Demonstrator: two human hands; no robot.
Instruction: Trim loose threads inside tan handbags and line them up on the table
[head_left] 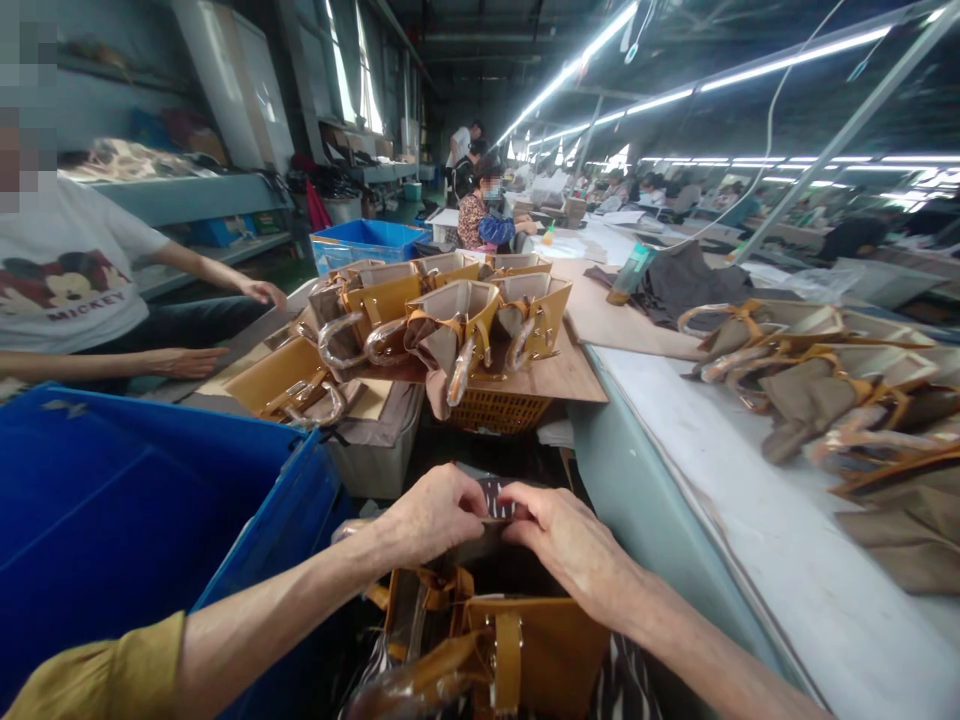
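Between the thumb and fingertips of our left hand (439,512) and right hand (566,540) we pinch a grey-brown edge (492,522), just beyond a mustard bag (555,650) close before us; whether they join, we cannot tell. A blue bin (112,480) stands to our left, and more bags (390,297) crowd a wooden board (579,375) ahead, beside a white tabletop (660,470).

Mustard bags (386,299) on brown board (586,380); others (806,397) on white table (675,440).

Overhead tube lights (607,36) glare white beneath a dim ceiling (480,50), edges stretched and softly blurred.
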